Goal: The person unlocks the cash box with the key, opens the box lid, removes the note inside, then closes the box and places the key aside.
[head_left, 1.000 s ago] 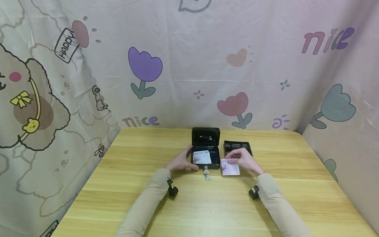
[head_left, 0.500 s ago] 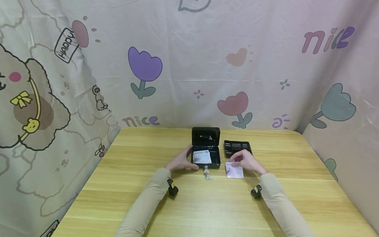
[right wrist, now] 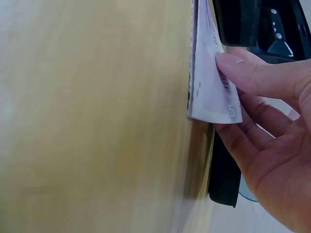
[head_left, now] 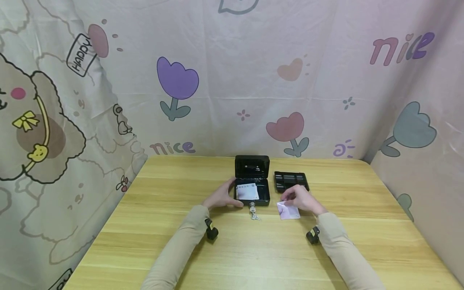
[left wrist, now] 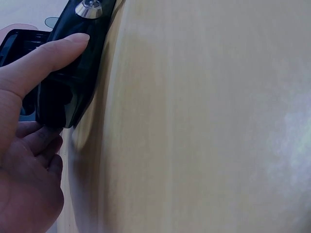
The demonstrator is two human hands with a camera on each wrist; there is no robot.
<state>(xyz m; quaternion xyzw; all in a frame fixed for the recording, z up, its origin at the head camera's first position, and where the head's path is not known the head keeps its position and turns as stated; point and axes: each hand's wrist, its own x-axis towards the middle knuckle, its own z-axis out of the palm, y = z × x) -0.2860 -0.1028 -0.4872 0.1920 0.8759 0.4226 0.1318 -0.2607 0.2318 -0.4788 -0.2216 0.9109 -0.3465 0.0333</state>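
Observation:
A small black cash box (head_left: 265,193) stands with its lid (head_left: 251,166) raised, and a stack of pale paper notes (head_left: 247,191) lies in its left part. My left hand (head_left: 220,197) grips the box at its left front corner; in the left wrist view the thumb (left wrist: 60,53) lies along the front, below the lock (left wrist: 89,8). Keys (head_left: 254,213) hang from that lock. Right of the box, my right hand (head_left: 301,199) pinches a pale purple banknote (head_left: 288,211) between thumb and fingers. The note looks folded in the right wrist view (right wrist: 211,92).
Behind my right hand lies a black compartment tray (head_left: 291,178), partly covered by the fingers. The wooden table (head_left: 253,257) ends at a printed cloth (head_left: 224,133) hanging behind it.
The right hand has moved right and slightly toward me with the banknote, away from the box, uncovering more of the tray. My left hand and the box stay put.

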